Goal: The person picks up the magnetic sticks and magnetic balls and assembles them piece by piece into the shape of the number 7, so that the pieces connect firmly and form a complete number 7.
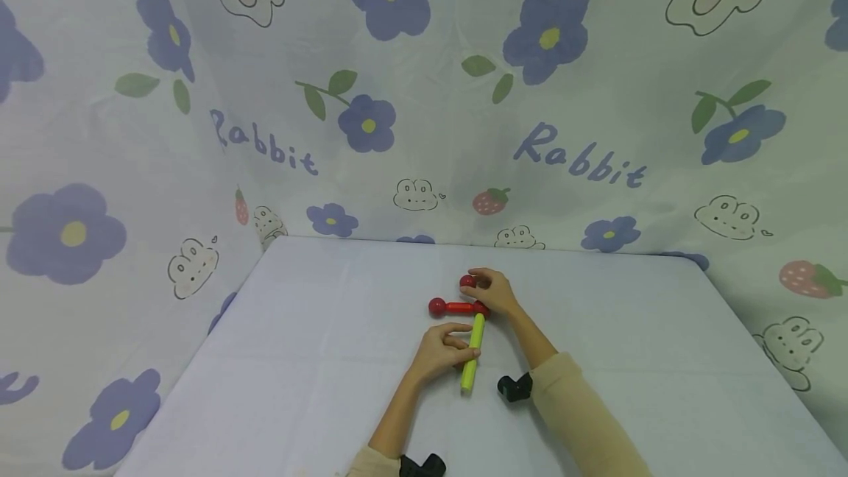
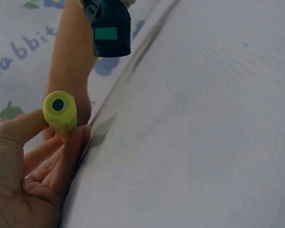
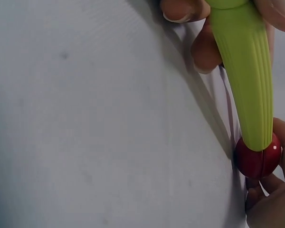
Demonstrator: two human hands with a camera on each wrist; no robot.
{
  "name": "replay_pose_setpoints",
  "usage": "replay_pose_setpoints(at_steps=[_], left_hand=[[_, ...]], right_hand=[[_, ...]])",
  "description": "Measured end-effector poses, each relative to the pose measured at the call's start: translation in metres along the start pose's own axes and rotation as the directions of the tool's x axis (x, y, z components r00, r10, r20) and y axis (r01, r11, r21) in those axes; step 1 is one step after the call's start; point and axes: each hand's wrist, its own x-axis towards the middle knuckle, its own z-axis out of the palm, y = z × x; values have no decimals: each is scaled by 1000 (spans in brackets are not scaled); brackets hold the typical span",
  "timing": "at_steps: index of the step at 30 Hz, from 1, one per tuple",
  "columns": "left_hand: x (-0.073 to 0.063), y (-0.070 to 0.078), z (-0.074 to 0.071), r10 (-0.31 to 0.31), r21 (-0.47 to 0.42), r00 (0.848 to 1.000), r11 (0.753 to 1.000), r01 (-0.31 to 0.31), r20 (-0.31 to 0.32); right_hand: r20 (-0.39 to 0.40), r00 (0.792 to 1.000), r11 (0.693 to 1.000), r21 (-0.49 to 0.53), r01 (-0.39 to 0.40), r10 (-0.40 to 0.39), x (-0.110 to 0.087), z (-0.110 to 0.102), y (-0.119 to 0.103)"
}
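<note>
My left hand [image 1: 442,350] pinches a yellow-green toy rod [image 1: 472,355] between thumb and fingers. In the left wrist view the near end of the rod [image 2: 59,111] shows a dark round centre. The rod's far end meets a red ball [image 3: 259,159] in the right wrist view. My right hand [image 1: 495,291] reaches over from the right, thumb and forefinger about another red ball [image 1: 467,281]; part of its grip is hidden. A short red rod [image 1: 459,308] runs from a left red ball [image 1: 437,306] to the ball at the yellow-green rod's end.
A white cloth covers the table [image 1: 331,359]. Behind it hangs a curtain [image 1: 450,124] printed with flowers and rabbits. Black devices are worn at the right wrist [image 1: 514,388] and the left wrist [image 1: 424,465].
</note>
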Motion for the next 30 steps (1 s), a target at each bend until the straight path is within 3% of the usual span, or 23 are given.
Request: replay_pose_setpoints(at_steps=[11,18,21,28,30], left_hand=[[0,1,0,3,7,1000,1000,-3,-10],[-12,30,-1,18,13,1000,1000,-18,-1],[-14,35,0,14,17,1000,1000,-14,-3],[8,-2,1,11,23,1000,1000,-11,3],[9,-3,0,6,27,1000,1000,-6,4]], right_hand=[[-78,997,1000,2,8,-8,-2,-1,0],[-110,992,992,116,-42,55,-13,-14,4],[-119,988,985,153,-76,95,-23,-22,5],[-109,978,968,200,-154,178,-47,-37,12],[-102,973,960,214,-182,207,-54,-39,12]])
